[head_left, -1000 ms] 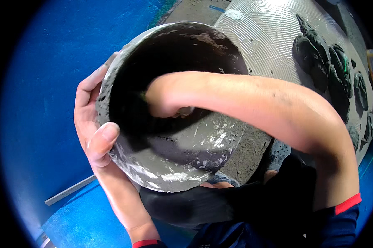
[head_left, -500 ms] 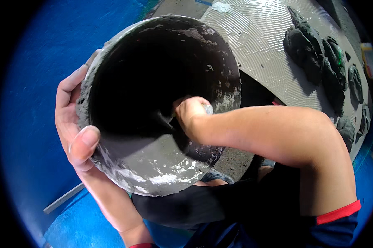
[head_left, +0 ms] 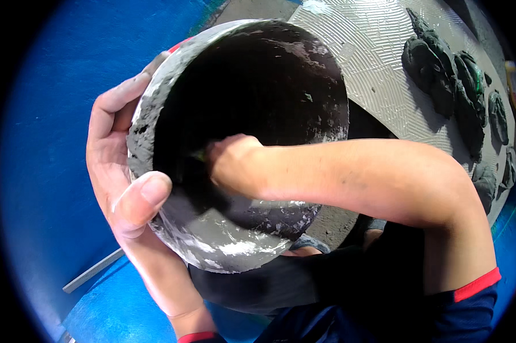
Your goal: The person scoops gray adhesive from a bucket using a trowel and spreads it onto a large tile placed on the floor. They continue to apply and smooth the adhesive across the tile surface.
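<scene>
A mortar-smeared bucket is tipped with its mouth facing me, its deep inside dark. My left hand grips the bucket's left rim, thumb over the edge and fingers round the outside. Thick grey mortar crusts the rim beside that hand. My right hand reaches into the bucket, closed round the handle of what looks like a trowel. Shadow hides its fingers and nearly all of the tool.
To the right lies a large tile with combed ridges of adhesive and several dark mortar lumps. The floor at left is blue, with a thin grey strip lying on it. My dark-clothed legs are below the bucket.
My right hand has moved left and deeper into the bucket's shadow, hiding the tool. The bucket and my left hand appear slightly further right in view.
</scene>
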{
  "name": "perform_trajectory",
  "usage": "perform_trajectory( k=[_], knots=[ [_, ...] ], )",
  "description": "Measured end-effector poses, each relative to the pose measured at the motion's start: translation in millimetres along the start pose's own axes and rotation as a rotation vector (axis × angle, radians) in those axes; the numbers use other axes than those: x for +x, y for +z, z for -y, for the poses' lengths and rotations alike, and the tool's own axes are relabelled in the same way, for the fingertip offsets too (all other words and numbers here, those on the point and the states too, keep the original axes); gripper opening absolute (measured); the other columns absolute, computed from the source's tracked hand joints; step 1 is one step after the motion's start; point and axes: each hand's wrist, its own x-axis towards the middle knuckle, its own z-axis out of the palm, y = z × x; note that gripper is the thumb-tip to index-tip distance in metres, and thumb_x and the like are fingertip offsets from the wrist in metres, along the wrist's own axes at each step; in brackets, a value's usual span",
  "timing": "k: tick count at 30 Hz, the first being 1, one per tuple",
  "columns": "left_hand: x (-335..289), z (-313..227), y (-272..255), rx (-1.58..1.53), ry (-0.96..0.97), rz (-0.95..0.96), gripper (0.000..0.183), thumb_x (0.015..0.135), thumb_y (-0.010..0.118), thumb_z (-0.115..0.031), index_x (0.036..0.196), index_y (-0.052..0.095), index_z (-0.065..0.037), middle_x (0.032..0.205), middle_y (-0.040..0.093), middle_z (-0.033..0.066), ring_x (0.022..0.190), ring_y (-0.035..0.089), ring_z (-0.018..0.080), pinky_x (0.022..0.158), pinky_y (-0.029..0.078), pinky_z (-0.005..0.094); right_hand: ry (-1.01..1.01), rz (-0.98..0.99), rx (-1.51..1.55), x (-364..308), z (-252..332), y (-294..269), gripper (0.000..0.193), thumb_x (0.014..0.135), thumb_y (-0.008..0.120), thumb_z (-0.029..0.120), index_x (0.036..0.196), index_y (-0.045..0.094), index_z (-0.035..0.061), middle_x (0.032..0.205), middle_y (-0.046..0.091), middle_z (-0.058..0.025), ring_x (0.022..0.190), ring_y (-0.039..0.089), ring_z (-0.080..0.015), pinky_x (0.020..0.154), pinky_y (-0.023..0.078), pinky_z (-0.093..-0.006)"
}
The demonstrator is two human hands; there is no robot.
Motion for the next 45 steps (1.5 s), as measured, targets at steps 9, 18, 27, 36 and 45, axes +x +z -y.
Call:
perform_trajectory(
  k=[9,18,27,36,45],
  knots=[
    [-0.6,2.4,-9.9,0.027,0.013,-0.005,0.097,0.053,0.085,-0.048,0.125,0.051,0.007,0.129,0.057,0.027,0.119,0.058,0.0328,0.106,0.043,0.0424,0.302,0.351,-0.063,-10.0,-35.1,27.0,0.03,0.083,0.071,0.016,0.112,0.074,0.0131,0.112,0.072,-0.0021,0.107,0.067,-0.0218,0.082,0.057,-0.0401],
    [1.2,4.2,-7.5,0.0,-0.013,0.019,0.093,0.052,0.086,-0.045,0.123,0.052,0.003,0.127,0.059,0.0223,0.118,0.058,0.029,0.106,0.041,0.0394,0.098,0.098,0.045,7.8,-34.7,-22.5,0.031,0.087,0.054,0.012,0.112,0.071,0.0058,0.114,0.069,-0.014,0.105,0.067,-0.0288,0.086,0.054,-0.0397],
    [-0.3,6.4,-13.3,0.025,0.011,0.082,0.092,0.054,0.087,-0.044,0.124,0.052,0.003,0.129,0.058,0.0231,0.119,0.057,0.0303,0.106,0.039,0.0399,0.118,0.485,-0.004,1.8,-68.3,22.6,0.034,0.089,0.056,0.019,0.119,0.069,0.0076,0.111,0.071,-0.0127,0.103,0.068,-0.0299,0.089,0.052,-0.043],
    [0.6,1.4,-9.5,-0.075,-0.049,0.081,0.089,0.054,0.085,-0.039,0.125,0.051,0.003,0.129,0.057,0.0238,0.12,0.056,0.031,0.105,0.04,0.0397,0.192,-0.084,0.436,29.1,-78.6,21.0,0.035,0.094,0.046,0.015,0.117,0.065,-0.0028,0.107,0.068,-0.0198,0.096,0.067,-0.0293,0.082,0.054,-0.0432],
    [4.7,0.3,-7.9,-0.042,-0.015,0.127,0.086,0.056,0.083,-0.037,0.124,0.051,0.003,0.13,0.057,0.0228,0.12,0.056,0.0291,0.106,0.039,0.0389,0.228,0.314,0.296,11.6,-78.3,29.2,0.039,0.092,0.052,0.02,0.127,0.064,0.0079,0.128,0.063,-0.0091,0.117,0.06,-0.0239,0.091,0.051,-0.0444]
  ],
)
